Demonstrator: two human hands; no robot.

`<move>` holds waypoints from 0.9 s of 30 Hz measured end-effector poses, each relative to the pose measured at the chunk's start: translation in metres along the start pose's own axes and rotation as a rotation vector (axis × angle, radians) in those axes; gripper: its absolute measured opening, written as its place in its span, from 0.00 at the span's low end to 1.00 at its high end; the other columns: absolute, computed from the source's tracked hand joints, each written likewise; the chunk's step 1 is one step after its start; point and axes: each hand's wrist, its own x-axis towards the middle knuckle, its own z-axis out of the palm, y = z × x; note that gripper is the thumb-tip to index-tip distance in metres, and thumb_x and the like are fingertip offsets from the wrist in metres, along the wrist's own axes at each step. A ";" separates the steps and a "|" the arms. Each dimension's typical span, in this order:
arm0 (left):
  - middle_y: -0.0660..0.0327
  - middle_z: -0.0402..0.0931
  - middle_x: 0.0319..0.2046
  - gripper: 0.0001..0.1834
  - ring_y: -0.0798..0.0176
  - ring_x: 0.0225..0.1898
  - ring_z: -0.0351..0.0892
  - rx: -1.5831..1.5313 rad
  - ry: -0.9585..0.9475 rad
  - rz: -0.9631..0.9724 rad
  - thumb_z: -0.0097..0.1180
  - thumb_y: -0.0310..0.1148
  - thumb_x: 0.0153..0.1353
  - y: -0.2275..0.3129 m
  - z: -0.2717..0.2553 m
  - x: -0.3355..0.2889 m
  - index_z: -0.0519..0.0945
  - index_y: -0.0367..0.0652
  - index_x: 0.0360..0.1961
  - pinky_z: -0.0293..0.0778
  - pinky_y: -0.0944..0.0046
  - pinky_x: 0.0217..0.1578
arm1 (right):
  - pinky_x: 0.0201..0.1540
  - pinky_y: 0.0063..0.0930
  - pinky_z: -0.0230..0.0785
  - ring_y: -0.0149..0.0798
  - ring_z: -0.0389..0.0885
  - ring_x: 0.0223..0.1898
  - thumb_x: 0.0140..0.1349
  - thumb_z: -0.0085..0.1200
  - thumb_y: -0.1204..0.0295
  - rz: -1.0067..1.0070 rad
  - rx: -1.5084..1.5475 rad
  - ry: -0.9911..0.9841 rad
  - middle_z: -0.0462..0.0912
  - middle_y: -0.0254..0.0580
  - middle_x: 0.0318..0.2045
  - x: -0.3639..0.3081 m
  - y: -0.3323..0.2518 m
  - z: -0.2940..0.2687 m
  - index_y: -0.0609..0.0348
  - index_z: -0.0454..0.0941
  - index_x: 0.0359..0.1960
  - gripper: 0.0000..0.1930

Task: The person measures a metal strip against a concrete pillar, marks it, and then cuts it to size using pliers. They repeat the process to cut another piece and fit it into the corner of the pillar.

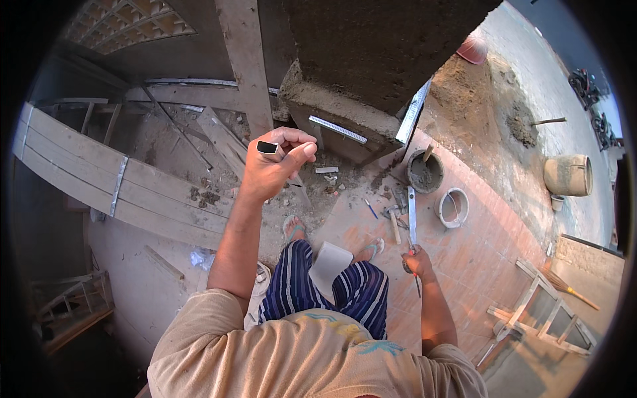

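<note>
My raised left hand (273, 162) is closed around a short hollow metal tube (268, 148), its dark rectangular end pointing up at me. Low on the right, my right hand (419, 262) grips a red-handled tool (413, 251) whose exact kind I cannot make out. A long silver metal bar (412, 215) runs forward from that hand; whether it is part of the tool is unclear. Left of the bar lies a hammer (395, 225) with a wooden handle, and a blue pen-like stick (371, 209) is on the floor. Ahead, a white ruled strip (338, 129) lies against the rough column base (332, 106).
A mortar bucket (410, 174) with a stick and a second pail (439, 211) stand right of the column. Another metal straightedge (415, 113) rests along its edge. Stacked planks (79, 159) fill the left. Farther right are a sand pile (458, 86), a large container (554, 176) and a wooden frame (529, 302).
</note>
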 end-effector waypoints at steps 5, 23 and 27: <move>0.56 0.84 0.28 0.11 0.76 0.18 0.72 -0.056 -0.011 -0.024 0.68 0.30 0.65 -0.085 -0.022 0.014 0.84 0.34 0.43 0.66 0.73 0.19 | 0.62 0.46 0.72 0.59 0.81 0.59 0.57 0.64 0.47 -0.156 -0.299 -0.139 0.83 0.61 0.54 0.112 -0.053 0.084 0.60 0.74 0.64 0.38; 0.60 0.84 0.29 0.20 0.79 0.17 0.72 0.151 -0.240 0.622 0.67 0.43 0.67 -0.288 -0.032 0.049 0.84 0.34 0.46 0.69 0.75 0.18 | 0.63 0.57 0.67 0.53 0.77 0.62 0.64 0.60 0.52 -0.873 -1.090 -0.130 0.77 0.47 0.59 0.398 -0.069 0.340 0.44 0.73 0.65 0.29; 0.58 0.84 0.31 0.22 0.74 0.23 0.79 0.207 -0.228 0.610 0.71 0.47 0.63 -0.284 -0.026 0.050 0.85 0.38 0.45 0.73 0.72 0.23 | 0.60 0.60 0.67 0.51 0.76 0.63 0.60 0.63 0.49 -0.857 -1.235 -0.132 0.77 0.45 0.60 0.399 -0.079 0.336 0.45 0.77 0.60 0.28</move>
